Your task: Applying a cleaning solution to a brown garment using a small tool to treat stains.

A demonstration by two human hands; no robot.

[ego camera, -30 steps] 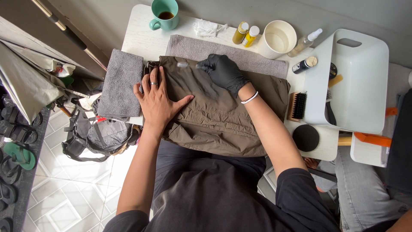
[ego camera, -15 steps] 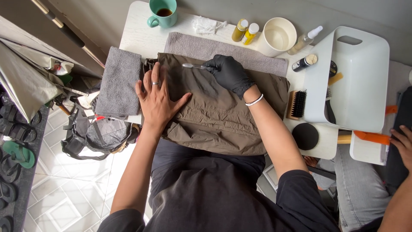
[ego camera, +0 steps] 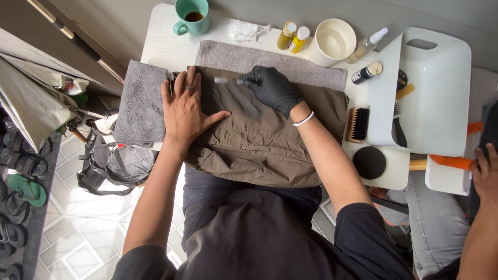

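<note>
An olive-brown folded garment (ego camera: 270, 140) lies on a small white table (ego camera: 166, 46), over a grey towel (ego camera: 275, 59). My bare left hand (ego camera: 185, 106) presses flat on the garment's left end, fingers spread. My right hand (ego camera: 272, 89), in a black glove, grips a thin brush (ego camera: 228, 81) with a clear handle, its tip pointing left onto the fabric near the top edge.
A second grey towel (ego camera: 141, 101) lies left of the garment. At the back stand a teal mug (ego camera: 192, 15), two yellow bottles (ego camera: 293, 36), a white cup (ego camera: 334, 41) and a spray bottle (ego camera: 367, 45). A white tray (ego camera: 430, 93), wooden brush (ego camera: 358, 124) and black disc (ego camera: 369, 162) sit right. Another person's hand (ego camera: 485, 171) shows at far right.
My right hand with the brush has shifted slightly along the garment's top edge. Another person's hand has come into view at the right edge. My left hand stays put.
</note>
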